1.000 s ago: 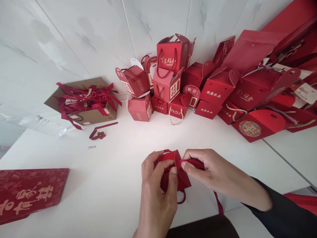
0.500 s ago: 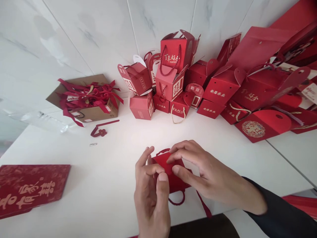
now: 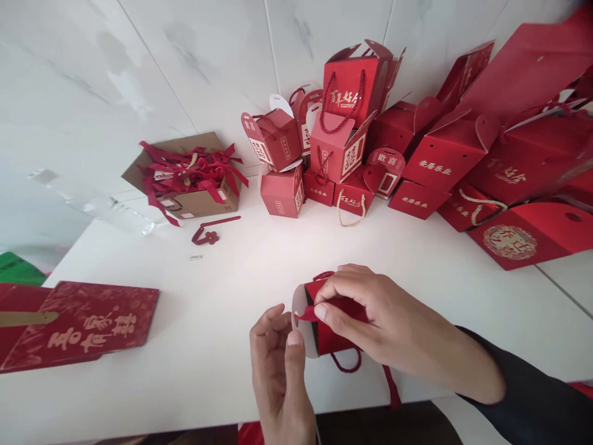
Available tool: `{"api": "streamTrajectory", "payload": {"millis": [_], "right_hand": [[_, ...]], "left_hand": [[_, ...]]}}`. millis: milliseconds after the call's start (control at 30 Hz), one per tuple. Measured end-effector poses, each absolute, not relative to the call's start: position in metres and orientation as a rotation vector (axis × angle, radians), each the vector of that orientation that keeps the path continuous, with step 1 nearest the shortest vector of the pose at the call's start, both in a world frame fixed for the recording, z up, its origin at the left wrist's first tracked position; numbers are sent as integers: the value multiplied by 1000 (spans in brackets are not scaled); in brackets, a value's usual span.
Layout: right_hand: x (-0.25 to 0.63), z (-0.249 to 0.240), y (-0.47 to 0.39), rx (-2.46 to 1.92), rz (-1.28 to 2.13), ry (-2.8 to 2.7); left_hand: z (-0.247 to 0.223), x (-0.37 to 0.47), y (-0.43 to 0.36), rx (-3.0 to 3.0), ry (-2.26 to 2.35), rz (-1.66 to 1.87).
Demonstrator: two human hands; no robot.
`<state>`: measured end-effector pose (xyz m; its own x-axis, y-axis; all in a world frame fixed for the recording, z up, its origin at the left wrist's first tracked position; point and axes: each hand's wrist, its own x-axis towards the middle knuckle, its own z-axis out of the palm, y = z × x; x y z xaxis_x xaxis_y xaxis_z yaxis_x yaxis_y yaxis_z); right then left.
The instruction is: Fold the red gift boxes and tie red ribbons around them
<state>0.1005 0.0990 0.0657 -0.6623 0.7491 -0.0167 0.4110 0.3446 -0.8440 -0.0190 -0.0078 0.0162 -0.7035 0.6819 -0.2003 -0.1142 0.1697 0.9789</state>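
A small red gift box (image 3: 331, 337) with dark red rope handles lies on the white table in front of me, its pale-lined end flap (image 3: 301, 309) folded out to the left. My right hand (image 3: 370, 312) reaches over the box and pinches a dark red ribbon (image 3: 306, 314) near the flap's hole. At the flap's left edge is my left hand (image 3: 280, 364), thumb and fingertips against the rim. The ribbon's other end hangs down to the right, near the front edge of the table.
Behind stand stacked red gift boxes (image 3: 328, 139). A cardboard box (image 3: 199, 204) of ribbons is back left, with a loose flower ribbon (image 3: 210, 237) and a small clear item (image 3: 196, 257) before it. Red printed bags (image 3: 106, 315) lie at left.
The end flap now shows folded out, and my right hand has a ribbon end pinched beside it. My left fingers have moved to the flap's edge. The view has shifted left.
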Motion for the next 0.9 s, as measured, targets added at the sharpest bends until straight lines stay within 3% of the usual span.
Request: {"api": "streamTrajectory", "payload": {"millis": [333, 900], "right_hand": [[87, 60, 99, -1106, 1207, -2275], [89, 56, 102, -838, 1203, -2324]], "left_hand": [[19, -20, -9, 509, 1799, 1591], [29, -26, 5, 511, 1681, 1569]]}}
